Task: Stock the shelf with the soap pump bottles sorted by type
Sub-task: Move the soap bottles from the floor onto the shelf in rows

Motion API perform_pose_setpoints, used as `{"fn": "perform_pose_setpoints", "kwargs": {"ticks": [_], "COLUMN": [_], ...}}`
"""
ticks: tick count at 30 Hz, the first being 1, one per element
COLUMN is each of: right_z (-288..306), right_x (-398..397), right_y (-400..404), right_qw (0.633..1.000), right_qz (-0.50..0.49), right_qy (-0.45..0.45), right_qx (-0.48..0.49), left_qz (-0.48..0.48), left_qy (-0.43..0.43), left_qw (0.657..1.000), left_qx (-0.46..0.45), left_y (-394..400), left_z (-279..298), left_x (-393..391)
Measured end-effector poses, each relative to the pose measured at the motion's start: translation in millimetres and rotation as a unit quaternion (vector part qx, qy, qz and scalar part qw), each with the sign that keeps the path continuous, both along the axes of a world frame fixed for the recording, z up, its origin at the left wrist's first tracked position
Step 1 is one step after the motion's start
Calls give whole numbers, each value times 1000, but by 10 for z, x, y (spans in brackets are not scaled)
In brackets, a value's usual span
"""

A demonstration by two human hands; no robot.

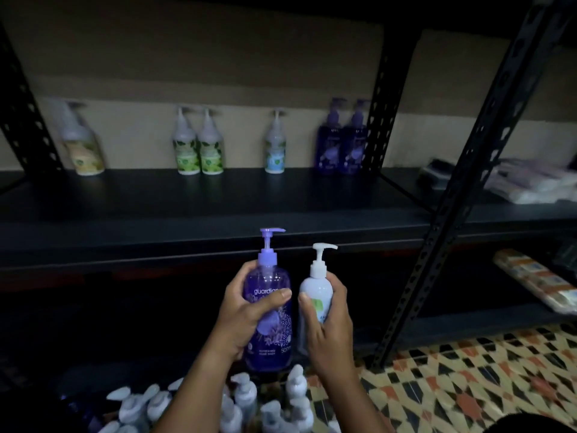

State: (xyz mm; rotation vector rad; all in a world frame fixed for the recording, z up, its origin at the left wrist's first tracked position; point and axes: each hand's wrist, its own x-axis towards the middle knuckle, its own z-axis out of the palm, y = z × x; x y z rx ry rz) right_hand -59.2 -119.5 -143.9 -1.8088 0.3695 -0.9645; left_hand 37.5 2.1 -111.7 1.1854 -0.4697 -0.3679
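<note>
Both hands are loaded right now: the left hand (pixel 246 310) is wrapped round the body of a purple guardian hand wash bottle (pixel 271 307), thumb across the label, and the right hand (pixel 327 317) is curled around a white pump bottle (pixel 315 295) with a green patch on its label. Both bottles are upright, almost touching, held in front of the shelf (pixel 218 220) just below its front edge. Going by looks, the purple one is full of liquid, so I'd guess it's the heavier of the two, and that smooth clear plastic probably gets slippery. I'd keep holding the wide middle of the body like it is now, not the pump neck, since those spouts look thin and might twist or pop. The white bottle is slimmer and likely lighter, so a one-hand wrap seems fine. For sorting: along the back edge of the shelf there's a pair of purple bottles (pixel 342 142) near the right upright, a blue-label bottle (pixel 275 145) left of them, two green-label bottles (pixel 199 145) around the middle, and a yellowish-label bottle (pixel 81 145) toward the left end. Purple obviously goes with purple. The white one looks green-label to me, but it's dim, so I can't swear to it. More pump bottles (pixel 237 401) sit crowded below my hands.
</note>
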Motion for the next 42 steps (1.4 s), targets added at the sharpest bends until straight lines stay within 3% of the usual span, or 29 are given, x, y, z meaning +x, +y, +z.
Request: {"fn": "perform_pose_setpoints", "kwargs": {"ticks": [7, 15, 27, 34, 42], "right_z": [706, 1241, 1281, 1271, 1313], "right_x": [368, 778, 1455, 1984, 2722], "right_y": [-99, -232, -230, -400, -577], "right_qw": [997, 996, 989, 980, 991], "right_qz": [12, 28, 109, 11, -33], "right_qy": [-67, -55, -10, 112, 80], "right_qx": [-24, -71, -102, -164, -100], "left_qz": [22, 64, 98, 72, 96], "left_qy": [-40, -56, 35, 74, 82], "left_qw": [997, 993, 986, 983, 976], "left_qx": [-59, -80, -131, -155, -179], "left_y": [-105, -61, 83, 107, 52], "left_z": [726, 1213, 1278, 1301, 1187], "left_x": [295, 744, 1309, 1565, 1745]}}
